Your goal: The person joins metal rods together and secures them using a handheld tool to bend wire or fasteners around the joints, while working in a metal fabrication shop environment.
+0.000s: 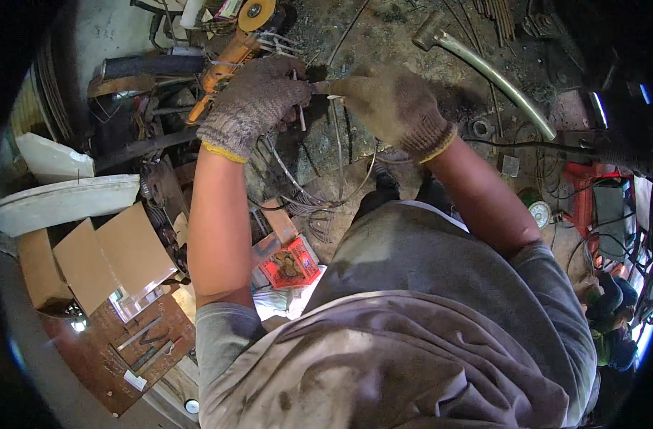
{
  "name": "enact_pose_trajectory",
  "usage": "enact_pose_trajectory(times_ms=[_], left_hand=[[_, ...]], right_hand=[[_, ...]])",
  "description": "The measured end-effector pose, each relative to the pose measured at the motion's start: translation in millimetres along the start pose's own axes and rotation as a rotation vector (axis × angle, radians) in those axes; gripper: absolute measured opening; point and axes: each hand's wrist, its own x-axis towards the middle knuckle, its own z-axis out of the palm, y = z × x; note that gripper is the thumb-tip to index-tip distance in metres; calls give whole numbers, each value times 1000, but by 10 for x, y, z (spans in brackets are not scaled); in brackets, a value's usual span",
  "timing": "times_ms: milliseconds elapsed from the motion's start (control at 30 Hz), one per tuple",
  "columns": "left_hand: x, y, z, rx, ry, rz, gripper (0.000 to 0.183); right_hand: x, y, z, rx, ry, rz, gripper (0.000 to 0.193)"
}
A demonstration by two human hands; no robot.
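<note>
Both hands wear knitted grey-brown work gloves with yellow cuffs and are held out over a dark, littered work surface (384, 36). My left hand (258, 100) is closed, with a short, thin, pale metal rod (301, 107) showing at its fingers. Facing it, my right hand (396, 104) is smeared by motion, so its fingers cannot be made out. A small dark piece (322, 88) shows between the two hands; its kind is unclear. Just beyond my left hand lies an orange angle grinder (226, 64) with a yellow disc (256, 13).
A hammer (494, 75) with a metal handle lies at the far right. Looped cable (341, 161) hangs below my hands. Open cardboard boxes (115, 254) and a brown board (83, 350) with tools are at the left. A red box (291, 264) sits near my left elbow; red equipment (580, 193) stands right.
</note>
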Motion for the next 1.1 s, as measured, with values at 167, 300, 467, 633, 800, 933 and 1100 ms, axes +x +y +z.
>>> enact_pose_trajectory(times_ms=[167,300,467,633,800,933,1100], left_hand=[[-8,-15,5,-65,-14,-13,34],[-2,-7,-6,-53,1,-5,33],[3,-128,-39,-27,9,73,37],[-161,-154,31,-149,-52,84,46],[-162,-85,82,-176,-22,49,51],[-131,-119,67,-86,7,24,52],[-111,-161,71,-106,-19,30,52]], right_hand=[[32,-48,-25,-31,10,-20,35],[34,16,11,-139,115,-150,30],[-124,218,-57,-182,170,-135,19],[-277,289,-112,-122,104,7,18],[-355,288,-33,-15,133,16,21],[-368,205,-99,44,168,-32,22],[-395,177,-49,0,147,-2,24]])
